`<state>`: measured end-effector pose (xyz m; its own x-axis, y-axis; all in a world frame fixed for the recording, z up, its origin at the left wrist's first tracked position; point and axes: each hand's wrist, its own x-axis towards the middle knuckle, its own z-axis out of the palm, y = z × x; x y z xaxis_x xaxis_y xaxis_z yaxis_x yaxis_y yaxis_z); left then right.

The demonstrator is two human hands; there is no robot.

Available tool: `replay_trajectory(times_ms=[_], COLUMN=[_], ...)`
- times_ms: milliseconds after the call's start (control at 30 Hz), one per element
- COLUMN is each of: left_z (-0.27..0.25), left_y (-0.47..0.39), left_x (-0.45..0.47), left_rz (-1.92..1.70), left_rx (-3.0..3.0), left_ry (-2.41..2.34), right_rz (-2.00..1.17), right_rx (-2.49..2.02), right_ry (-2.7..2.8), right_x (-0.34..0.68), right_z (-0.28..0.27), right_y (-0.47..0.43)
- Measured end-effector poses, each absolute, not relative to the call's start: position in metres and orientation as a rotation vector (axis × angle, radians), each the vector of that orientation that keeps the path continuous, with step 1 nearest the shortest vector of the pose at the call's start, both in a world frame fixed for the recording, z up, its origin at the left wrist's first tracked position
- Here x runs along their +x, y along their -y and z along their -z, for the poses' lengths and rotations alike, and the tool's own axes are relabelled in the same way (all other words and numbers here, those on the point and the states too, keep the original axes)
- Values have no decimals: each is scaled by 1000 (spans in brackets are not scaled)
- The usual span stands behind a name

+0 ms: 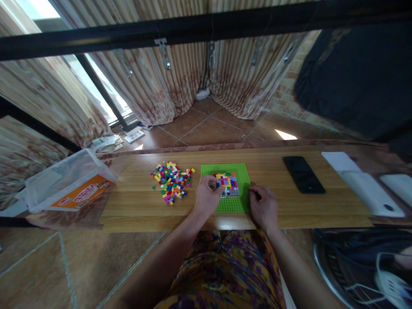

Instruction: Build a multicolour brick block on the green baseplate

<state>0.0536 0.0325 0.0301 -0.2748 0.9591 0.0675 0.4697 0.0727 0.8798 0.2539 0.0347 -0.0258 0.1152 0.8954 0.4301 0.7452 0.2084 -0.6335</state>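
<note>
A green studded baseplate (246, 176) lies on the wooden board, carrying a low block of multicoloured toy bricks (229, 181) near its middle. My left hand (207, 197) is over the plate's left part, thumb and fingers bent together against the left side of the built bricks. Whatever lies between those fingertips is hidden or too small to name. At the plate's right edge, my right hand (264, 207) has its fingers curled, the thumb and forefinger tips at the rim. Left of the plate is a loose heap of small coloured bricks (172, 181).
A black phone (304, 174) lies on the wooden board (141, 214) to the right, with white objects (370, 193) beyond it. A clear plastic box with an orange label (82, 191) stands at the left. A dark metal bar (193, 30) crosses above the board.
</note>
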Motion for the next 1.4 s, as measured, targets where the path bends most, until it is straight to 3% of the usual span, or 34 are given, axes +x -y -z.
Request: replay_trajectory(times_ms=[500,867,1133,1400], left_z=[-24,-31,-19,-19], left_y=[-41,18,39,31], left_x=[54,4,-48,-54], left_rz=[-1098,-1087,-1101,-857], left_rx=[1242,1444,1705,1913], left_ry=[-1809,-1672,-1890,-2125], right_rz=[-216,-191,-202,-190], right_rx=[-1552,-1535,-1541,-1558], right_ry=[1671,1690,1675,1692], right_x=[254,255,256,259], right_z=[27,27,27,29], right_y=[-35,-35,-33,-34])
